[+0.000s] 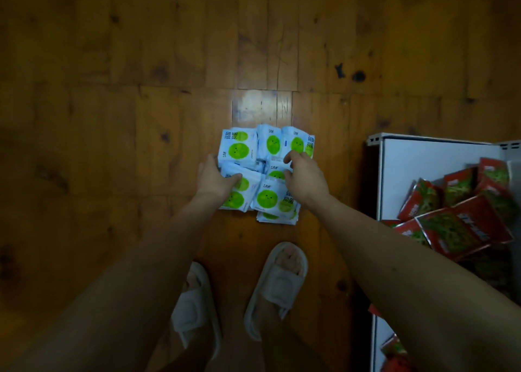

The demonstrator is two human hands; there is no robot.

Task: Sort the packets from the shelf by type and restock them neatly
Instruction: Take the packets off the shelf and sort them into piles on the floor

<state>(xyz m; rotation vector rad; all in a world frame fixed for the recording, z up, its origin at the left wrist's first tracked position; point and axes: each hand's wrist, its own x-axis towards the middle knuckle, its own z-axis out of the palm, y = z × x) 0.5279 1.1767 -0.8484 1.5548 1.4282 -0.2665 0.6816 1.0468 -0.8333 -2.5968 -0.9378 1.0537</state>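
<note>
From the head view, the blue-and-green packets (266, 171) lie in a loose overlapping cluster on the wooden floor (112, 118), directly under both sets of fingers. The left hand (215, 178) has its thumb curled over the near-left packet, clamping it from the outer edge; the right hand (303, 178) rests on the middle of the pile, fingers bent and a little apart, whether pinching one I cannot tell. To square the pile well, press inward from both sides and tap edges flush. Red packets (456, 216) sit jumbled on the white shelf (423, 157), well right of the right fingers.
</note>
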